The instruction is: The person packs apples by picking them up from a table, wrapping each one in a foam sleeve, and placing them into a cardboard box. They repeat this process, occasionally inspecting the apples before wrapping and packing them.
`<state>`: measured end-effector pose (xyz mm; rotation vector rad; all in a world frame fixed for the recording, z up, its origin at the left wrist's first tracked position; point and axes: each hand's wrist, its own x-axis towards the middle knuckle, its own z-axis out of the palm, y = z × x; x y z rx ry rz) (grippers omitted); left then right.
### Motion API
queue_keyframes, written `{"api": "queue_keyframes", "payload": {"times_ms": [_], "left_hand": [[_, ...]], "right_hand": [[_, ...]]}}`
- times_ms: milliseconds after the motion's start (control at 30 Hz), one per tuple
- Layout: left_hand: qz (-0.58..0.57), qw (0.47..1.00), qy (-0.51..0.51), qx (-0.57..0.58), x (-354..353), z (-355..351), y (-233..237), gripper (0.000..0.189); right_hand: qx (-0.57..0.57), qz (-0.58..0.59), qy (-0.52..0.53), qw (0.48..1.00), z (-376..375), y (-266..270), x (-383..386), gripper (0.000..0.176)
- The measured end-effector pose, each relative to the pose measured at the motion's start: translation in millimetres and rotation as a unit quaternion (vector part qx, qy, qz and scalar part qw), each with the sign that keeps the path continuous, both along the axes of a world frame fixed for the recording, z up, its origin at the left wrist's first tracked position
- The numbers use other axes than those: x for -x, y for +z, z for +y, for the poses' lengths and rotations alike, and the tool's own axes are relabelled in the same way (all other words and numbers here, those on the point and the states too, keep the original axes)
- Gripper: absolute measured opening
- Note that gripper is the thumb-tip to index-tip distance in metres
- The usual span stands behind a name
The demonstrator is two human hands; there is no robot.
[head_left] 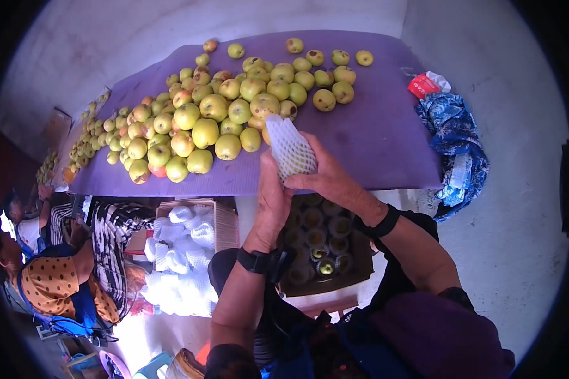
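Observation:
Between my two hands is an apple in a white foam net sleeve (295,156), its narrow end pointing up over the table's front edge. My right hand (325,169) wraps the net from the right. Against its lower left side presses my left hand (273,196), fingers closed along it. Just beyond lies a big pile of yellow-green apples (205,133), some with brown spots. Below my hands a cardboard box (325,286) holds several apples in nets, partly hidden by my arms.
A purple-covered table (385,136) carries the pile. White foam nets (186,252) fill a box at lower left. Two other people sit at the left, one in an orange dotted top (50,278). Blue patterned cloth (452,136) and a red-white packet (427,84) lie at the right edge.

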<state>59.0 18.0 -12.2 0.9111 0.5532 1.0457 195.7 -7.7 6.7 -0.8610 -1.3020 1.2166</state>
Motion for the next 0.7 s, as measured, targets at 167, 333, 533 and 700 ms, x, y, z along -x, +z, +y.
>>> {"api": "queue_keyframes", "payload": {"times_ms": [167,333,533,700], "left_hand": [[-0.054,0.998,-0.029,0.029,0.0,-2.2,12.0,0.078],[-0.197,0.969,-0.077,0.128,3.0,7.0,6.1,0.062],[-0.226,0.953,-0.087,0.180,3.2,0.0,3.1,0.054],[-0.183,0.964,-0.062,0.181,3.5,-4.7,8.2,0.065]], "right_hand": [[-0.047,-0.018,-0.038,0.998,-1.2,1.1,2.5,0.087],[-0.131,-0.128,-0.065,0.981,-4.2,7.0,0.6,0.086],[-0.301,-0.381,-0.113,0.867,5.4,4.9,-8.1,0.088],[-0.353,-0.437,-0.125,0.818,6.5,5.2,-10.4,0.084]]}}
